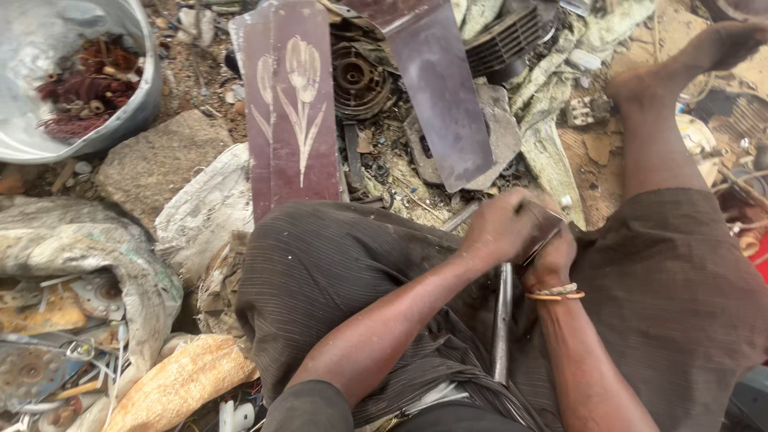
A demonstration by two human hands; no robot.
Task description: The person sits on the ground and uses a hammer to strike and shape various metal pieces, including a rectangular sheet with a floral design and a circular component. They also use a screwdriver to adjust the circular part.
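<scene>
- Two hands are seen between the seated person's knees: the left hand is clenched over the top of a small dark metal piece, and the right hand grasps the same piece from below, its fingers closed around it.
- One beaded bracelet is worn on the right wrist.
- One metal rod stands upright just under the hands, between the legs.
- Two dark fan blades are counted on the ground ahead: one with a tulip motif, one plain.
- One ribbed motor housing lies between the blades.
- One metal basin with reddish copper windings sits at the upper left.
- One flat stone and two worn sacks are seen at the left.
- The ground is bare dirt strewn with scrap, outdoors.
</scene>
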